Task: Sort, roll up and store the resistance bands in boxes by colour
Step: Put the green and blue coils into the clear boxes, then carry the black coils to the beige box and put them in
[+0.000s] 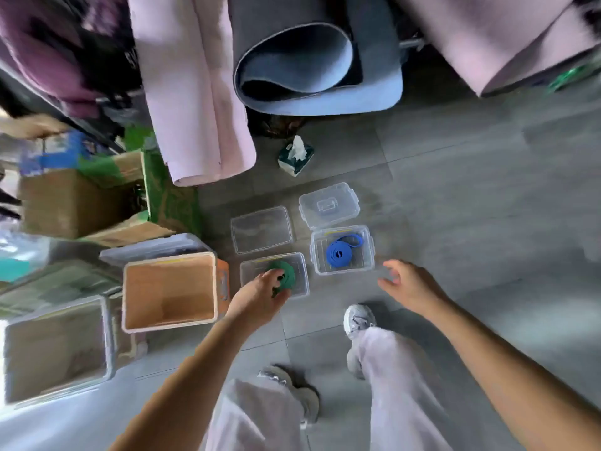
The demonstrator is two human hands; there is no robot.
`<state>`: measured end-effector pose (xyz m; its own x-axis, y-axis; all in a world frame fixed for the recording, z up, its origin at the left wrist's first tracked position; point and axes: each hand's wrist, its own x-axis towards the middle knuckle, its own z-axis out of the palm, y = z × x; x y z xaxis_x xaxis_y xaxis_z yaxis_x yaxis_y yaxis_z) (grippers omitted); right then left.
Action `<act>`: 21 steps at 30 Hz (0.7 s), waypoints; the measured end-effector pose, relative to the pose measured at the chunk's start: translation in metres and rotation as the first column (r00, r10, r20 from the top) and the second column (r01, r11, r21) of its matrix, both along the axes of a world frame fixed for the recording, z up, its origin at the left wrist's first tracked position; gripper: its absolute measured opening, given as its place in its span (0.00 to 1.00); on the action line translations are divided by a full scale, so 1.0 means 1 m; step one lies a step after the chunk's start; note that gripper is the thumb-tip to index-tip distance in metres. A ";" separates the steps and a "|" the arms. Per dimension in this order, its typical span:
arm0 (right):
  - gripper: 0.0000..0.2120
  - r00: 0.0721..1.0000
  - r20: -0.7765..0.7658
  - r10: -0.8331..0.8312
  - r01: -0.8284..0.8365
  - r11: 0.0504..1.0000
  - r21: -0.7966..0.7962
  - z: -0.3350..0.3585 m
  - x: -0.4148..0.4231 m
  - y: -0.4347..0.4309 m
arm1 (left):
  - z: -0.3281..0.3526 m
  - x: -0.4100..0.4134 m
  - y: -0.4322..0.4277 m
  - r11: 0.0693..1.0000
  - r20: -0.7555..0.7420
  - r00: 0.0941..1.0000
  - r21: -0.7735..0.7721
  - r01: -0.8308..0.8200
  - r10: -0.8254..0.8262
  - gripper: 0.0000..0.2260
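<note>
Broadly, grey floor (455,190) is taking up most of the view, with rolled mats (195,109) crowding the far side and an orange bin (169,288) sitting at the left, just beside the two clear boxes. The left box (300,271) is holding the green band (286,275). The right box (370,252) is holding a coiled blue band (340,253), its tail lying loose at the coil's far side. A flat lid (261,229) and a handled lid (328,205) are lying just behind the boxes.

The left hand (257,297) is gripping the green coil from the near side, inside the box. Whether the coil is resting on the bottom, I cannot tell. The right hand (409,284) is hovering near the right box, fingers loosely spread, holding nothing.

The band is looking light, soft and springy, so a coil is likely wanting to unwind once let go. Pinching across the whole roll is probably serving better than taking one loop.

The box walls are standing close round the coil, leaving little room for fingers, and the orange bin is hemming in the left side. Open floor is lying to the right, and between the boxes and the shoe (357,320).
</note>
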<state>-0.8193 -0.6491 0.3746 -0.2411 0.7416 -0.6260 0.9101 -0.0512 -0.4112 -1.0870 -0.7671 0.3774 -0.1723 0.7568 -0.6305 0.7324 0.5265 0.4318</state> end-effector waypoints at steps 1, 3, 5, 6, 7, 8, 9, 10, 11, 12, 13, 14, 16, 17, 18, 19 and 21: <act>0.20 0.998 -0.021 -0.051 0.051 0.999 0.002 0.037 0.015 -0.016 | 0.041 0.011 0.000 0.999 0.041 0.999 -0.027 -0.026 0.027 0.25; 0.18 0.982 -0.062 -0.180 0.180 0.984 -0.006 0.104 0.049 -0.046 | 0.112 0.035 -0.001 0.999 0.088 0.996 -0.039 -0.021 0.025 0.24; 0.17 0.938 -0.098 -0.333 0.330 0.943 -0.050 0.152 0.089 -0.069 | 0.168 0.063 0.003 1.000 0.094 0.995 -0.012 0.028 -0.027 0.19; 0.18 0.913 -0.109 -0.394 0.388 0.919 -0.069 0.172 0.111 -0.078 | 0.187 0.077 0.007 0.998 0.093 0.994 0.004 0.055 -0.055 0.14; 0.19 0.887 -0.121 -0.445 0.439 0.896 -0.071 0.186 0.135 -0.086 | 0.203 0.094 0.013 0.997 0.086 0.993 0.025 0.078 -0.079 0.09; 0.20 0.862 -0.131 -0.489 0.485 0.872 -0.064 0.196 0.160 -0.093 | 0.212 0.111 0.020 0.994 0.079 0.992 0.047 0.096 -0.099 0.06; 0.20 0.838 -0.137 -0.528 0.526 0.849 -0.051 0.202 0.185 -0.097 | 0.217 0.130 0.030 0.992 0.069 0.991 0.053 0.112 -0.115 0.06; 0.19 0.815 -0.134 -0.563 0.564 0.825 -0.038 0.206 0.211 -0.099 | 0.220 0.150 0.041 0.991 0.060 0.990 0.059 0.124 -0.127 0.07; 0.19 0.796 -0.124 -0.592 0.593 0.805 -0.032 0.208 0.238 -0.098 | 0.221 0.173 0.051 0.990 0.054 0.990 0.058 0.128 -0.131 0.09; 0.19 0.778 -0.106 -0.619 0.619 0.785 -0.032 0.211 0.264 -0.096 | 0.222 0.198 0.062 0.992 0.062 0.991 0.060 0.114 -0.118 0.11; 0.19 0.759 -0.098 -0.644 0.645 0.764 -0.021 0.213 0.290 -0.092 | 0.221 0.223 0.072 0.994 0.077 0.992 0.059 0.097 -0.101 0.09; 0.19 0.744 -0.089 -0.662 0.665 0.747 -0.002 0.216 0.316 -0.085 | 0.221 0.251 0.083 0.994 0.105 0.991 0.078 0.076 -0.084 0.06; 0.19 0.724 -0.088 -0.684 0.689 0.725 0.025 0.226 0.361 -0.065 | 0.223 0.304 0.102 0.991 0.141 0.988 0.125 0.049 -0.067 0.07; 0.19 0.714 -0.095 -0.694 0.699 0.714 0.042 0.231 0.381 -0.053 | 0.225 0.329 0.112 0.989 0.156 0.983 0.127 0.073 -0.093 0.07; 0.19 0.708 -0.098 -0.699 0.705 0.707 0.053 0.235 0.400 -0.038 | 0.228 0.353 0.122 0.985 0.170 0.975 0.116 0.126 -0.145 0.09; 0.20 0.711 -0.101 -0.696 0.703 0.709 0.057 0.236 0.418 -0.023 | 0.228 0.375 0.133 0.981 0.175 0.967 0.095 0.170 -0.185 0.14; 0.19 0.725 -0.103 -0.681 0.688 0.723 0.059 0.237 0.448 0.011 | 0.226 0.411 0.160 0.967 0.149 0.957 0.089 0.238 -0.249 0.15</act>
<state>-0.3713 -0.6382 0.6118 0.3141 0.7719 -0.5527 0.6105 -0.6101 -0.5050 -0.6755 -0.6074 0.6035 0.1200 0.8062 -0.5793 0.7545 0.3052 0.5810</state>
